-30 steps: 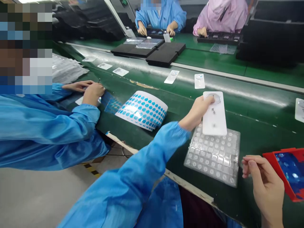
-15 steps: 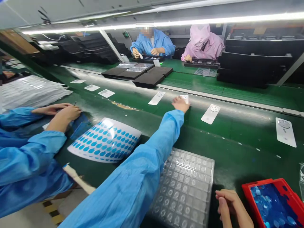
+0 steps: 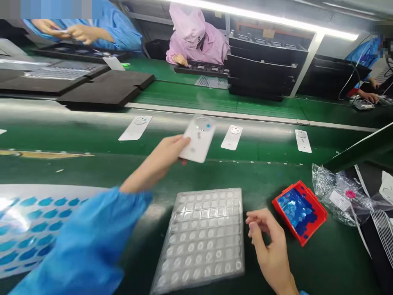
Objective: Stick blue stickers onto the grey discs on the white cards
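Observation:
My left hand [image 3: 167,157] grips a white phone back cover [image 3: 196,141] by its lower left edge, thumb on top, raised over the green bench. A round camera ring and a small blue spot show at the cover's upper end. Beside the right edge of a clear plastic blister tray [image 3: 225,231] is my right hand [image 3: 270,246], its fingers curled towards the thumb. Whatever may lie between those fingertips is too small to make out. The tray's pockets hold small ring-like parts in many places. To the right sits a red box [image 3: 319,219] containing small blue and clear pieces.
More white covers [image 3: 232,138] lie along the conveyor [image 3: 260,153]. A sheet of blue stickers [image 3: 46,205] is at left. Plastic bags [image 3: 334,196] lie at right. Black trays [image 3: 104,88] stand across the line, where people in blue and pink work.
My left hand has picked the white phone back cover up from the conveyor and brought it nearer. The view has swung right. My right hand stays curled beside the blister tray.

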Available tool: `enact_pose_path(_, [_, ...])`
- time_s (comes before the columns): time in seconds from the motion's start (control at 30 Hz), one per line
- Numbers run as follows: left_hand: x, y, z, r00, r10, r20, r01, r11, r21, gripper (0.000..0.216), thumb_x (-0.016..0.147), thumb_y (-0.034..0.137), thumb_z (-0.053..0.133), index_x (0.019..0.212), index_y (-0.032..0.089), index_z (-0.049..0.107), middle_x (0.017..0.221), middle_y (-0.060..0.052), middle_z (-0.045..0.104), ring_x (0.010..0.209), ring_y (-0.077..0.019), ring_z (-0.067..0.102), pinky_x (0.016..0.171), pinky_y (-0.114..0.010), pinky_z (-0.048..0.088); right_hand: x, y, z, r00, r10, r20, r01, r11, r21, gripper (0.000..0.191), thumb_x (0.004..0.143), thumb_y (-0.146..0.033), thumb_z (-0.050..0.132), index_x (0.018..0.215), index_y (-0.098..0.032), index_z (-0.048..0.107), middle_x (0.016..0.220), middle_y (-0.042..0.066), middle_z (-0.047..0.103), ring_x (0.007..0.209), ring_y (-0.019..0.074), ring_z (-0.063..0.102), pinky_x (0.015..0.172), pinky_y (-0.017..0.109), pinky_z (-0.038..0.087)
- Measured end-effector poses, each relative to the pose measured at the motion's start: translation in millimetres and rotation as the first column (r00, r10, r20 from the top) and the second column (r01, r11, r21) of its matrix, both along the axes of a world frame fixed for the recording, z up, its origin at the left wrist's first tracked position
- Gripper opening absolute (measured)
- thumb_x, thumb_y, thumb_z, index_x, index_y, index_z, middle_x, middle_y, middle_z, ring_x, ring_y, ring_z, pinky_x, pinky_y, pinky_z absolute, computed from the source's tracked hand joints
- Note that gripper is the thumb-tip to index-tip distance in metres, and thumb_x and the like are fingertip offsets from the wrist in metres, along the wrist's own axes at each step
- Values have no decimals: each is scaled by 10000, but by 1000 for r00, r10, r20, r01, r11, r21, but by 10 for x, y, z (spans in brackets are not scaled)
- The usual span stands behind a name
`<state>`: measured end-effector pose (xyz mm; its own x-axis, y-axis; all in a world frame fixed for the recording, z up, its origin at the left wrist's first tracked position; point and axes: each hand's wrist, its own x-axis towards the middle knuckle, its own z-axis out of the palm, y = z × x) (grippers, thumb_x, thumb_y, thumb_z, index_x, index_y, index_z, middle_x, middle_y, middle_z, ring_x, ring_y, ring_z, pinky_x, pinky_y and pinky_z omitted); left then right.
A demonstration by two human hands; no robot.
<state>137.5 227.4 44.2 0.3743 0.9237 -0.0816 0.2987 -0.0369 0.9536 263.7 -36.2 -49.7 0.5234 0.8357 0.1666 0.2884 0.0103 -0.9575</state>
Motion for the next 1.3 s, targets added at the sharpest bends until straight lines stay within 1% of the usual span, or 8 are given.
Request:
enact_pose_path(0.07, [-298, -458, -35, 995, -104, 1, 103, 993, -48, 302, 988, 428, 646, 845, 165, 680, 723, -6, 650, 603, -151, 552, 508, -238, 426, -112, 49, 102, 995, -1, -101, 5, 999, 37, 300, 1082, -379, 606, 1334, -230, 675, 1086, 81, 751, 823, 162, 718, 657, 248, 598])
enact_pose_path(0.17, [-599, -1245, -122, 962, -262, 78, 269, 958, -103, 225, 970, 419, 625, 956, 207, 698, 840, -40, 728, 727, -205, 648, 607, -274, 518, -278, 116, 232, 986, -31, -161, 41, 997, 59, 362, 1051, -418, 665, 1342, -202, 664, 1064, 84, 771, 787, 167, 717, 631, 251, 597])
enact_pose_path(0.3, [-792, -1816, -255, 961, -185, 203, 230, 946, -226, 144, 937, 358, 695, 977, 222, 668, 904, -32, 733, 812, -207, 691, 721, -288, 564, -440, 80, 343, 998, 60, 23, -59, 998, -12, 197, 1051, -374, 665, 1105, -196, 732, 852, 25, 735, 664, 141, 637, 599, 241, 564])
enact_pose_path(0.47, [-964, -1896, -408, 963, -33, 268, 124, 936, -331, 231, 936, 422, 730, 993, 201, 696, 890, -29, 728, 810, -202, 677, 671, -262, 532, -577, 9, 433, 883, 292, 368, -271, 956, -109, 165, 1069, -278, 565, 1072, -195, 707, 984, 65, 667, 789, 171, 633, 642, 279, 565])
enact_pose_path(0.6, [-1059, -1998, -462, 971, 46, 236, 23, 960, -281, 201, 978, 363, 674, 1085, 204, 731, 877, -12, 723, 755, -173, 647, 639, -241, 504, -650, 37, 474, 831, 117, 543, -129, 992, -15, 277, 1051, -220, 638, 1327, -216, 663, 955, 29, 634, 695, 136, 579, 580, 265, 545])
enact_pose_path(0.77, [-1156, -2112, -503, 985, 36, 168, -2, 980, -199, 175, 1003, 367, 658, 973, 200, 705, 715, 34, 617, 624, -138, 574, 559, -221, 445, -673, 66, 543, 620, 20, 785, -207, 968, 139, 186, 996, -114, 745, 1118, -255, 739, 893, 7, 689, 653, 97, 623, 559, 227, 529])
enact_pose_path(1.07, [-1248, -2169, -439, 992, -9, 128, 14, 999, -36, 137, 1037, 306, 614, 945, 226, 677, 666, 57, 585, 538, -111, 525, 534, -224, 419, -684, 80, 638, 510, 85, 856, -306, 948, 88, 187, 970, -72, 744, 1057, -233, 705, 890, 22, 748, 714, 136, 705, 659, 255, 571])
enact_pose_path(1.3, [-1252, -2229, -402, 989, -7, 148, 5, 1000, 19, 131, 1034, 254, 629, 910, 238, 668, 615, 81, 536, 483, -91, 451, 504, -216, 385, -649, 6, 491, 384, -87, 919, -311, 925, 217, 260, 925, -110, 812, 1119, -261, 728, 833, 20, 760, 671, 184, 703, 622, 323, 568])
